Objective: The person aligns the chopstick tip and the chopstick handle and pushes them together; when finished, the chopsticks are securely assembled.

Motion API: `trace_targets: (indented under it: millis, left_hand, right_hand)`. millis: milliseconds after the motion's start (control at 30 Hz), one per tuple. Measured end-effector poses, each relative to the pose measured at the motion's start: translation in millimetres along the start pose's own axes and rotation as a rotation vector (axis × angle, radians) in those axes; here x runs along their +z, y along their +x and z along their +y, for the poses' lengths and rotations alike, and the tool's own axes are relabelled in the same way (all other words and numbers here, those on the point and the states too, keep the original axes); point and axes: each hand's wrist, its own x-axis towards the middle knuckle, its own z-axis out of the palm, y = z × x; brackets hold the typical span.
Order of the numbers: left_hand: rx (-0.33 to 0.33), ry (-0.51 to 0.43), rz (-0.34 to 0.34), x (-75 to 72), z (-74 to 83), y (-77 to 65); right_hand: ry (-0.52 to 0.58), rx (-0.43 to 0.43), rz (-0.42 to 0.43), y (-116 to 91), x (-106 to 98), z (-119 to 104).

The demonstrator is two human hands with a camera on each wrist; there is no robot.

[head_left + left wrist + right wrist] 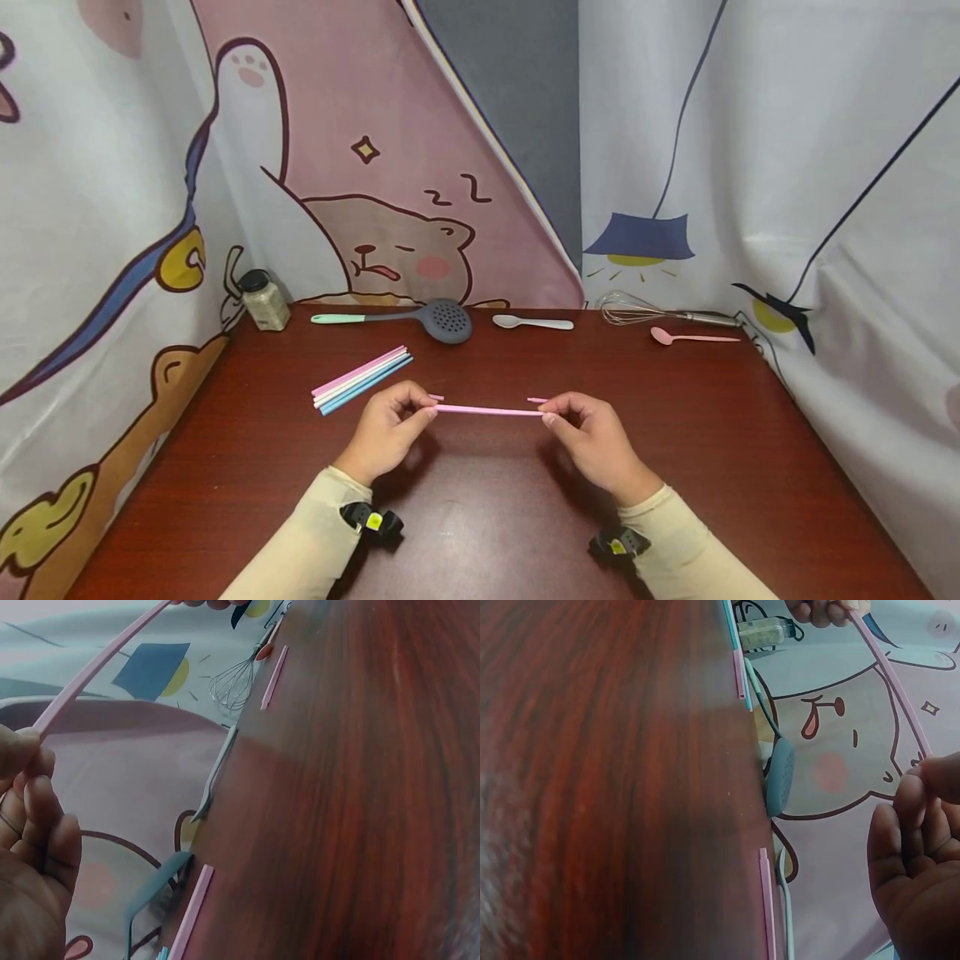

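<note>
A thin pink stick (489, 410), straw-like, is held level above the table by both hands. My left hand (390, 425) pinches its left end between thumb and fingertips. The right hand (596, 437) pinches the other end the same way. In the left wrist view, the stick (97, 667) slants up from the left hand (34, 825); in the right wrist view, the right hand (922, 847) has its end. Beyond the hands, two more pink sticks lie on the table, a left one (191, 915) and a right one (275, 679), both mostly hidden by the hands in the head view.
Pink, white and blue sticks (362, 381) lie side by side at left. Along the table's back edge are a lidded jar (264, 302), a grey skimmer (447, 322), a white spoon (532, 322), a whisk (667, 312) and a pink spoon (693, 337). Printed curtains (840, 167) surround the table (465, 517).
</note>
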Motion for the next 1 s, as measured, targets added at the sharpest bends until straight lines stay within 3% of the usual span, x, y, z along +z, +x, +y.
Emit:
trace_targets:
  millis: [200, 433, 733, 900, 1000]
  left_hand:
    - [-0.037, 0.042, 0.022, -14.7, -11.4, 4.2]
    - [-0.153, 0.09, 0.207, -48.3, -30.7, 13.4]
    - [-0.218, 0.21, 0.343, -75.7, -48.1, 14.1]
    - [-0.263, 0.27, 0.372, -84.8, -53.6, 12.8]
    - [-0.273, 0.308, 0.369, -88.8, -57.9, 11.9]
  right_hand:
    - [-0.016, 0.027, -0.025, 5, -4, 10]
    - [-0.018, 0.127, 0.018, 11, -20, 19]
    - [-0.051, 0.194, 0.028, 14, -33, 27]
    - [-0.047, 0.226, 0.029, 16, -35, 31]
    - [-0.057, 0.221, 0.02, 15, -36, 21]
